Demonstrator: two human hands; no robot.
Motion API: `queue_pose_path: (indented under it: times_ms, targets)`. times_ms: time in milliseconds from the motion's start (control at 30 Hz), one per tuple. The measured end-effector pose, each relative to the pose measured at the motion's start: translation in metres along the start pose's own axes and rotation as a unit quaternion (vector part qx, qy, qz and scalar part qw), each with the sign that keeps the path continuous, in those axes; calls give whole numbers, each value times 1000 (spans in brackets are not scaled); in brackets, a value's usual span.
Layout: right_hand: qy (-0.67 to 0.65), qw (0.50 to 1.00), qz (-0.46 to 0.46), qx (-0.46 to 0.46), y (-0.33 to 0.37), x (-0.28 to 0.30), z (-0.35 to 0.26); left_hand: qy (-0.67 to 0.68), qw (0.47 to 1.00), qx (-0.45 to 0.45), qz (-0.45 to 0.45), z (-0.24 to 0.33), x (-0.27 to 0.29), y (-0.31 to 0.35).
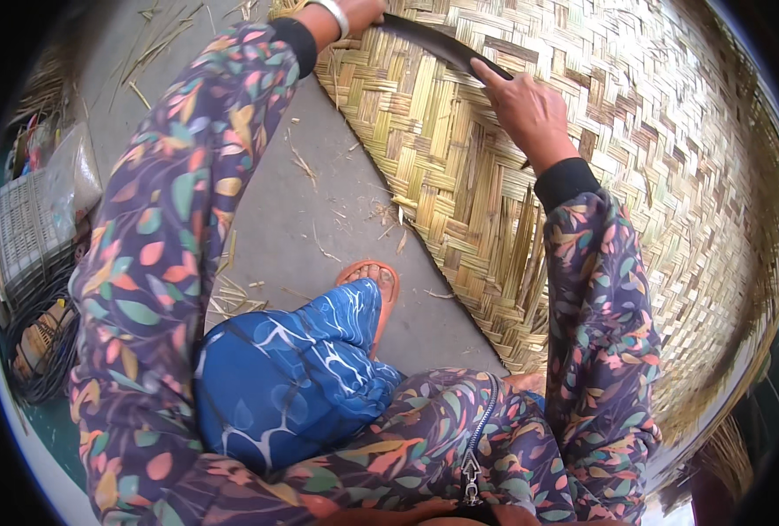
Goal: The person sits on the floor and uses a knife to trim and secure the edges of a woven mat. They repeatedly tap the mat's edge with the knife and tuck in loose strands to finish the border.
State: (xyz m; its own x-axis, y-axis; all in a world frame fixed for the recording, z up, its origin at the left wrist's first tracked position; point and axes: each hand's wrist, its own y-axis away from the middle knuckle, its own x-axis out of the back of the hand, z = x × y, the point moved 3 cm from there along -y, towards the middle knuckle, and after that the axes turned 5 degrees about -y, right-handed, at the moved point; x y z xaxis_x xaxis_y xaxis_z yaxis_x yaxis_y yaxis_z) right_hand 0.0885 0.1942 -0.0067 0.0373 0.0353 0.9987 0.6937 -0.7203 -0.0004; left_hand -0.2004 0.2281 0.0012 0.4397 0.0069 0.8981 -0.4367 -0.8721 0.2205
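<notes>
A large woven bamboo mat (460, 131) of pale, yellow-green strips spreads across the floor from the top centre to the right. My right hand (530, 110) is closed round a long, dark, curved knife (442, 42), its index finger stretched along the back of the blade. The blade lies over the mat and points up and left. At its far end, by the mat's upper left edge, is my left hand (363, 12), wearing a white bangle on the wrist. Its fingers look curled, but the top of the picture cuts them off, so what they grip is hidden.
Bamboo scraps (232, 298) lie scattered over the grey floor (293, 237). At the left stand a pale plastic crate (26, 219) and a coil of dark cable (43, 337). My sandalled foot (372, 285) rests beside the mat's edge. Loose strips (727, 456) bunch at the lower right.
</notes>
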Motion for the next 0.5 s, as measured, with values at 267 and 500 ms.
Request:
queue_pose_path:
  times_ms: [267, 500]
  targets:
    - [-393, 887, -66, -235, 60, 46, -15, 28, 960, 119, 252, 52, 60, 27]
    - [-188, 931, -210, -234, 112, 44, -41, 75, 929, 63, 358, 128, 98, 63]
